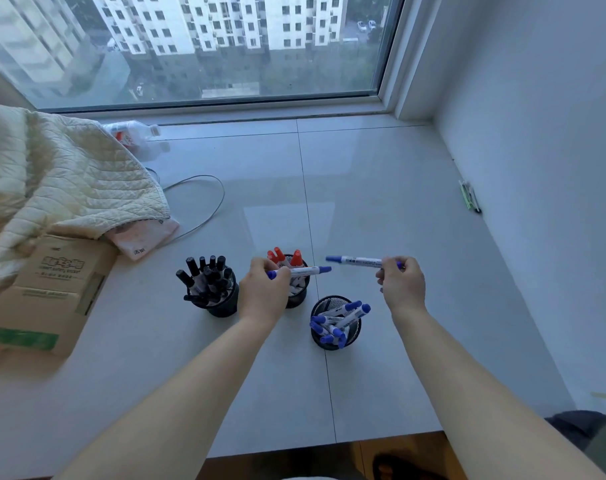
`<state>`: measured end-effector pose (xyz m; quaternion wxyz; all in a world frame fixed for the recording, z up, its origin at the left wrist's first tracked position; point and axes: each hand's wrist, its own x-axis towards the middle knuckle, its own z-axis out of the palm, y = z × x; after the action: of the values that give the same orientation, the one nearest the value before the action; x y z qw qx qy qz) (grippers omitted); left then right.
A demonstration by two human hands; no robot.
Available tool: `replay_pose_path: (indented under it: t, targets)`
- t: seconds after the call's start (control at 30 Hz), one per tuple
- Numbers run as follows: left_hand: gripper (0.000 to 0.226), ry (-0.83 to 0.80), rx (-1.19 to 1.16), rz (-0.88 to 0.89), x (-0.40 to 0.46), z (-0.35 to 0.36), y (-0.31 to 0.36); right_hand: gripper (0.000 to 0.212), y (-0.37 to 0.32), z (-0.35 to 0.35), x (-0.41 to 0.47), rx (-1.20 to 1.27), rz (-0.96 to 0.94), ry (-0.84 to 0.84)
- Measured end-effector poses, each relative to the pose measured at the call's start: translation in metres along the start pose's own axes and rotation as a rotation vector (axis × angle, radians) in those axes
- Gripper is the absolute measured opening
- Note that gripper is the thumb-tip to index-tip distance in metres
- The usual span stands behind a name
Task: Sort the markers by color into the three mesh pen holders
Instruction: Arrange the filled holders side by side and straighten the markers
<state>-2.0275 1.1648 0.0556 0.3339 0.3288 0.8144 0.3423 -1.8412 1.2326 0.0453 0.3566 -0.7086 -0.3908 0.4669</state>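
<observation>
Blue markers (303, 271) (one each) in hands (264, 289).

Both bare forearms reach forward from the bottom of the view, roughly parallel and well apart, wrists raised. The left hand (264, 289) shows its back to the camera, its fingers (281, 273) curled in a pinch round a white-barrelled marker with blue caps (303, 271) held level. The right hand (403, 284) is raised to about the same height, fingers (384, 276) and thumb pinching the end of a second white marker with blue caps (358, 261), which points toward the left hand.
</observation>
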Motion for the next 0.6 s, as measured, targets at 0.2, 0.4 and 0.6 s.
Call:
replay_pose_path:
  t: [0.2, 0.4, 0.6]
  targets:
    - [0.01, -0.183, -0.626, -0.402, -0.01, -0.005, 0.002, 0.023, -0.003, -0.003, -0.01, 0.471, 0.416, -0.103]
    - [0.013, -0.461, -0.774, -0.391, -0.019, -0.005, 0.001, 0.007, 0.002, -0.001, -0.017, 0.625, 0.427, -0.268]
    - [0.019, -0.412, -0.502, -0.172, -0.022, -0.005, -0.006, 0.01, 0.006, 0.002, -0.025, 0.171, 0.128, -0.248]
